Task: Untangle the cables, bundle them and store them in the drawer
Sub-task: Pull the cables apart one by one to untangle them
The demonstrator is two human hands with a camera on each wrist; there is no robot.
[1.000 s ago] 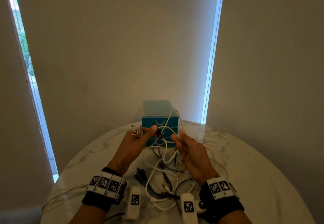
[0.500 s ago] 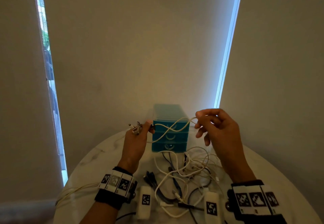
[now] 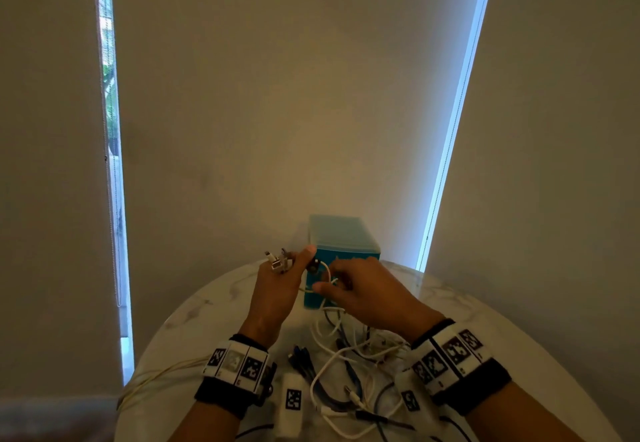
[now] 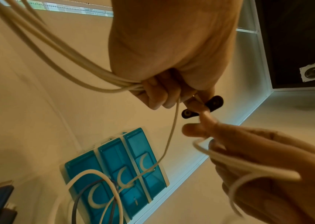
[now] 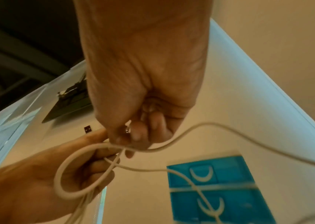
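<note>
— How do the hands sit?

— Both are raised over the table (image 3: 207, 306), close together in front of the teal drawer unit (image 3: 341, 241). The left hand (image 3: 277, 289) has its fingers curled round a bunch of white cable (image 4: 56, 57) strands, plugs (image 3: 277, 260) sticking up past the knuckles and a black strap (image 4: 202, 108) under the thumb. The right hand (image 3: 367, 292) pinches a loop of that cable (image 5: 72, 171) just beside the left fingers.

— And around them?

— The remaining tangled cables (image 3: 346, 365), white and dark blue, lie on the marble top between the wrists. The three drawers look closed. The right hand hides part of the unit's front.
</note>
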